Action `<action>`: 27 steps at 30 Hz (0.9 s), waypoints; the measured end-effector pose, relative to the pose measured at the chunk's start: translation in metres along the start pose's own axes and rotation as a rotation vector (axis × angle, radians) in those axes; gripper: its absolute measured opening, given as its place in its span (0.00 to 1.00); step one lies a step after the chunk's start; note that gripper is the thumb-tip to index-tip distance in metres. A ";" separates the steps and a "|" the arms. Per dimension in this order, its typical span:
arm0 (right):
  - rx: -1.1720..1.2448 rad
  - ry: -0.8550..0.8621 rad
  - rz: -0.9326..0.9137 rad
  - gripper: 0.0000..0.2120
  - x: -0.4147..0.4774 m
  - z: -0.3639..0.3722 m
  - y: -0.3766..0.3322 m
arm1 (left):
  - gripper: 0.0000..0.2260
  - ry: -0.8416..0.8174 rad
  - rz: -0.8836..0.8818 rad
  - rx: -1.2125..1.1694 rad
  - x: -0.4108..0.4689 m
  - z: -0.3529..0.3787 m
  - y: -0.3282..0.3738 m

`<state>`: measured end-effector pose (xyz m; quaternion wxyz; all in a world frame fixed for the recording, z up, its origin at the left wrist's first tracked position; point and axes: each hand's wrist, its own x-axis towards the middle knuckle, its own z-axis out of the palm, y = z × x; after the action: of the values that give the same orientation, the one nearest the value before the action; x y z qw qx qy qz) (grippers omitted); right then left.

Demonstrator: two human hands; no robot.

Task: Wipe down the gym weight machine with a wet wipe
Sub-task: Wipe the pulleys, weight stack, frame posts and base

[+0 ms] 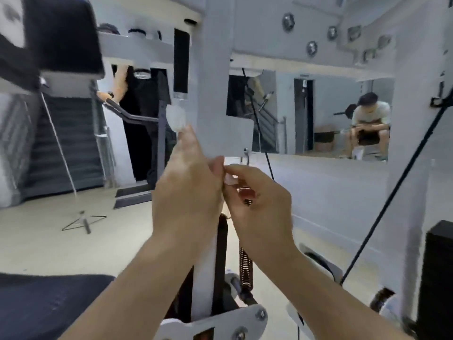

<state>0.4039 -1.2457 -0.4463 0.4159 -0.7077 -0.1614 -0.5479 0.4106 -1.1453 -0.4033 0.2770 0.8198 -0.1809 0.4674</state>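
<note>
The white weight machine's upright post [210, 77] stands straight ahead, and both my hands are raised in front of it. My left hand [188, 182] and my right hand [259, 209] meet at a small pale piece, apparently the wet wipe [230, 179], pinched between their fingertips. Something small and red [247, 192] shows inside my right hand's fingers. A blurred whitish lump [177, 119] sits just above my left fingertips, beside the post; I cannot tell whether it is wipe or machine part.
A coil spring [246, 268] and a black cable [392, 192] run by the machine's lower frame. A dark padded seat [44, 305] is at bottom left and a black pad [61, 33] at top left. A mirror [331, 119] shows a seated person. A small tripod [83, 220] lies on the floor.
</note>
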 end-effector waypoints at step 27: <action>0.355 -0.274 -0.013 0.33 0.054 -0.011 -0.011 | 0.29 0.109 0.466 0.804 0.079 -0.009 0.022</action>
<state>0.4077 -1.2596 -0.3920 0.5047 -0.6899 -0.3150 -0.4125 0.4321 -1.1600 -0.3247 -0.1658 0.7739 -0.1497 0.5925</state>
